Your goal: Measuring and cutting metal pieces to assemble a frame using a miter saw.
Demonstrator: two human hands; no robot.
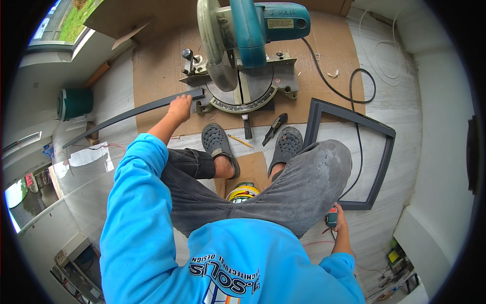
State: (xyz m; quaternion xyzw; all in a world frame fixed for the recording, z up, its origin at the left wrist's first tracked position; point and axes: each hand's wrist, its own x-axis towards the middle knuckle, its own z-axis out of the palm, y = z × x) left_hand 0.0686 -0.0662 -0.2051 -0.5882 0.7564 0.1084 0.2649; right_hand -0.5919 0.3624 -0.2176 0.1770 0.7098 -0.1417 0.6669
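Observation:
A teal and grey mitre saw [248,55] stands in front of me, its blade head raised over the round table. My left hand [179,108] is closed on a long dark grey metal profile [136,109] near its right end, which reaches the left side of the saw base. Low at my right side, my right hand [342,223] grips a small teal and red tape measure [332,217], partly hidden by my leg. A black utility knife [275,129] and a yellow pencil [240,141] lie between my feet and the saw.
Flattened cardboard [157,76] lies under the saw. A dark grey four-sided frame [377,185] rests on the floor to the right, crossed by a black power cord [360,152]. A green bucket [76,104] stands left; a yellow-labelled container [243,191] is below my legs.

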